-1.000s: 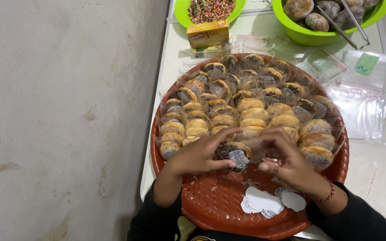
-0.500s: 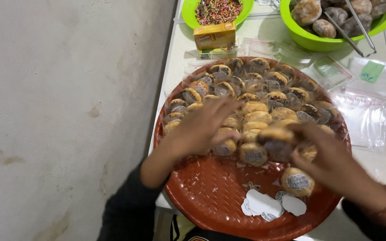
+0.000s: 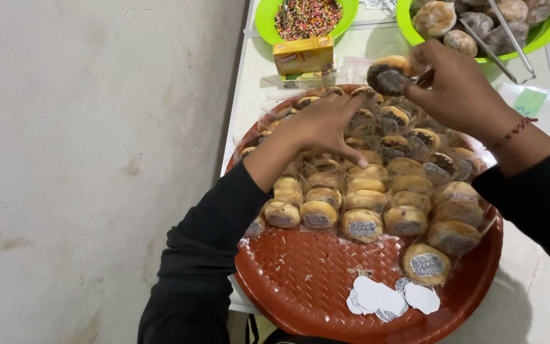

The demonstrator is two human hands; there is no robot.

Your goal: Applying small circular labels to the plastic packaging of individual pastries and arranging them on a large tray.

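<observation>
Right hand [image 3: 459, 89] pinching a wrapped bun [image 3: 389, 75] at the far right, probably light and squishy. Left hand [image 3: 323, 124] flat, fingers spread, gripping nothing, on the packed buns [image 3: 364, 191] in the red tray [image 3: 300, 280].

Single view only: head-worn camera, looking steeply down and forward over the wearer's own arms. Close range; the round red-brown tray [image 3: 300, 286] fills the lower centre of the frame, its near rim cut by the bottom edge. Far end of the white counter [image 3: 249, 76] reaches the top edge, where two green bowls [image 3: 263, 19] are cropped. Left half of the frame is bare grey floor [image 3: 84, 165]. Both sleeves enter from the bottom corners. No second view, so no shared area.
</observation>
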